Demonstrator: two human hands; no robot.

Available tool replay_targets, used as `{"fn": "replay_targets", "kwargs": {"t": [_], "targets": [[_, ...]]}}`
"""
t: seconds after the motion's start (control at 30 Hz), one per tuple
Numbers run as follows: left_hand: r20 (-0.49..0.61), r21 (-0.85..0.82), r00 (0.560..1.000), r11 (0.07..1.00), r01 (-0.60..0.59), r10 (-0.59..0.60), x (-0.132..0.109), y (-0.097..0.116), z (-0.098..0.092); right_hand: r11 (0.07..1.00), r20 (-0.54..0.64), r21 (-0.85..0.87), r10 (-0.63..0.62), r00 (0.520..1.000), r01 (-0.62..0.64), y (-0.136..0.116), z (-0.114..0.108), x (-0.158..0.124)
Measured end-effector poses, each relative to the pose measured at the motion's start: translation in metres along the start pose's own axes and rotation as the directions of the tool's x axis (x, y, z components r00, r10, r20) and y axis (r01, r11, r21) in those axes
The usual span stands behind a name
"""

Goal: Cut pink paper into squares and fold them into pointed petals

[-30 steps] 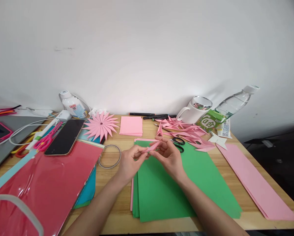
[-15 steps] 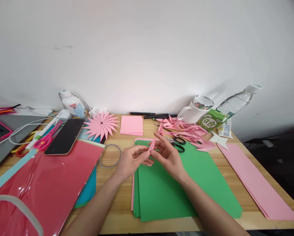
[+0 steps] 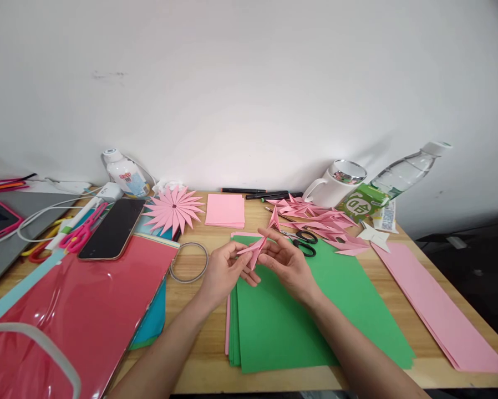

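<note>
Between my two hands is a small folded piece of pink paper, its pointed flaps spread apart. My left hand pinches it from the left, thumb on the near side. From the right, my right hand closes thumb and fingers on its other edge. Both hands hover over the top left part of a stack of green paper. Just beyond them stand another folded pink piece and black-handled scissors. More folded pink pieces lie heaped behind.
At the back left are a pink paper star and square pink sheets. A phone, pink scissors and red sheets lie left. A mug, a leaning bottle and pink strips are right.
The folded pink paper has turned and its flaps now show spread, one pointing left. Both hands keep hold of it. The whole view has shifted slightly.
</note>
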State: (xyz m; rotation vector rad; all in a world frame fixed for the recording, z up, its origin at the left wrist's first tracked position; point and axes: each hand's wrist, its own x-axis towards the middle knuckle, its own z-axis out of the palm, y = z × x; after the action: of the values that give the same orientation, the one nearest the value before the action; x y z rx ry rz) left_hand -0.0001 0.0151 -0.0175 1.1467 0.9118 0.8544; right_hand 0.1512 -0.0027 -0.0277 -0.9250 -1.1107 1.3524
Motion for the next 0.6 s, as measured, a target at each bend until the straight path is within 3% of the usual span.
{"fn": "replay_targets", "kwargs": {"t": [0.6], "targets": [[-0.038, 0.029, 0.996, 0.996, -0.082, 0.083, -0.0025, -0.0019, 0.0025, 0.997, -0.035, 0.059, 0.046, 0.998, -0.043, 0.0031, -0.0019, 0.0000]]}}
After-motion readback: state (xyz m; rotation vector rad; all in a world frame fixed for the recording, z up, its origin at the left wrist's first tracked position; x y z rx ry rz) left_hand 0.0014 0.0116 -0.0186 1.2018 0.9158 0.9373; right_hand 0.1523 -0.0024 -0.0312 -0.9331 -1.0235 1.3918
